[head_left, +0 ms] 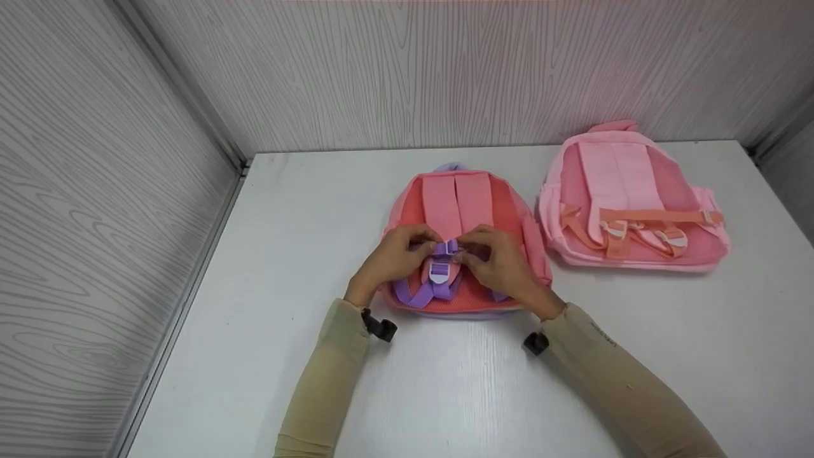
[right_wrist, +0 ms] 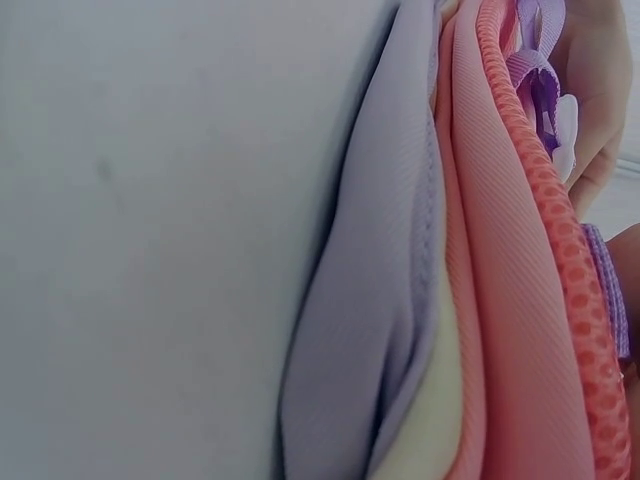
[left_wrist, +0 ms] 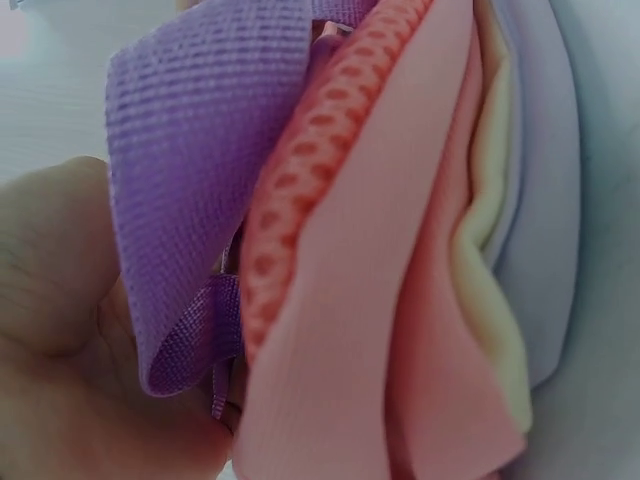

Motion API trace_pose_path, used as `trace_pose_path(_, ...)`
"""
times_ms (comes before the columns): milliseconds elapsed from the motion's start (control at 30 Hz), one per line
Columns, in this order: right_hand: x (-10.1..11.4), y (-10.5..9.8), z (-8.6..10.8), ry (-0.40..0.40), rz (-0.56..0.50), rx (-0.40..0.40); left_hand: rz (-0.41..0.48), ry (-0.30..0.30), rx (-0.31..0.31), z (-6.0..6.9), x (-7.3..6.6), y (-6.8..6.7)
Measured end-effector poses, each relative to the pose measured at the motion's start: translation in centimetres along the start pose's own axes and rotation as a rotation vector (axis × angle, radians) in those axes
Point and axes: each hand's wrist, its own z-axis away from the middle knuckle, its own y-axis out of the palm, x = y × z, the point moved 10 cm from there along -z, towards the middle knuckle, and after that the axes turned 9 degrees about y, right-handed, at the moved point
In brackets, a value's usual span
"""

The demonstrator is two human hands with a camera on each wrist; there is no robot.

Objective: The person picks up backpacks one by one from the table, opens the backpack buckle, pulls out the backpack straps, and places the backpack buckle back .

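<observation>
A small coral-pink backpack point(head_left: 474, 191) lies on the table, its shoulder-strap side up. Over its middle, my left hand point(head_left: 400, 254) and right hand point(head_left: 499, 261) meet at a purple webbing strap with a small buckle point(head_left: 448, 247). Left thumb and fingers pinch one side of it; the right ones pinch the other. Just below hangs a white adjuster buckle point(head_left: 439, 273) with purple webbing threaded through. In the left wrist view, a loop of purple strap point(left_wrist: 200, 170) stands beside the backpack's mesh edge. The right wrist view shows mostly the backpack's layered side point(right_wrist: 520, 260); the fingertips are hidden there.
A second, lighter pink backpack point(head_left: 626, 172) with orange straps point(head_left: 661, 217) lies to the right, close beside the first. The white table point(head_left: 305, 210) meets grey wood-grain panels point(head_left: 407, 76) at the back and left.
</observation>
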Motion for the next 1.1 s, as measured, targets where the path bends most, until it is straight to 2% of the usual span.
trace_pose_path(333, -0.27, 0.07, 0.02, 0.006, 0.017, 0.004, 0.024, -0.003, -0.005, -0.13, 0.29, 0.46)
trace_pose_path(567, -0.16, 0.01, 0.1, 0.002, 0.017, -0.002, 0.009, -0.003, -0.011, -0.27, 0.24, 0.7)
trace_pose_path(867, 0.26, 0.05, 0.02, -0.051, 0.0, -0.018, -0.019, 0.0, -0.027, -0.46, -0.08, 1.01)
trace_pose_path(1100, 0.3, 0.0, 0.08, -0.036, 0.001, -0.016, -0.017, 0.005, -0.024, -0.42, -0.28, 1.07)
